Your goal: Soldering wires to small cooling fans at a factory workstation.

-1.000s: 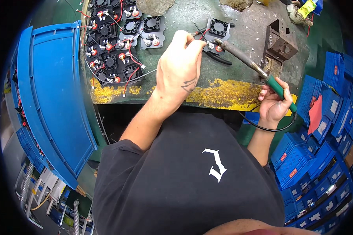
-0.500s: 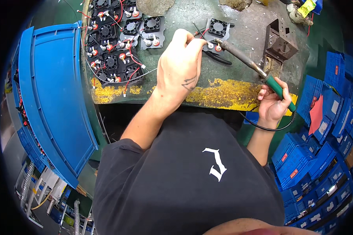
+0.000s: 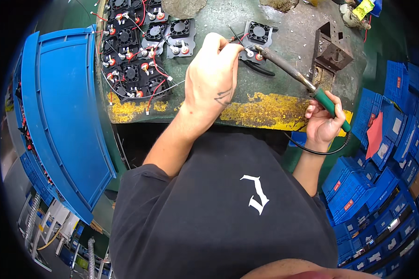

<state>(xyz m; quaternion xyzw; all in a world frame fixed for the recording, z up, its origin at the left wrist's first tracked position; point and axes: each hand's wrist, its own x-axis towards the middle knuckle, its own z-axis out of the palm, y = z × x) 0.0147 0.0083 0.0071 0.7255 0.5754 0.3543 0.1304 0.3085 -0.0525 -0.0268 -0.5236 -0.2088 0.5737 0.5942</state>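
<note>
My right hand (image 3: 325, 122) holds a soldering iron (image 3: 291, 70) by its green handle. The iron's tip rests near the metal terminals (image 3: 254, 54) of a fan plate (image 3: 259, 33) on the workbench. One terminal has a red ring, the other a pale one. Closed in a pinch, my left hand (image 3: 213, 69) grips a thin dark wire (image 3: 241, 45) just left of these terminals. My fingertips are partly hidden behind the back of the hand. A thicker black cable (image 3: 258, 69) lies beside the plate's near edge.
Several fan units (image 3: 130, 51) with red and black wires crowd the bench's left side. A rusty metal stand (image 3: 333, 49) is at the right. A large blue panel (image 3: 63, 116) stands left; blue crates (image 3: 354, 186) are stacked right. The iron's black cord (image 3: 319, 153) loops by my right wrist.
My left hand has shifted very slightly left. The soldering iron and fan plate look almost the same as before.
</note>
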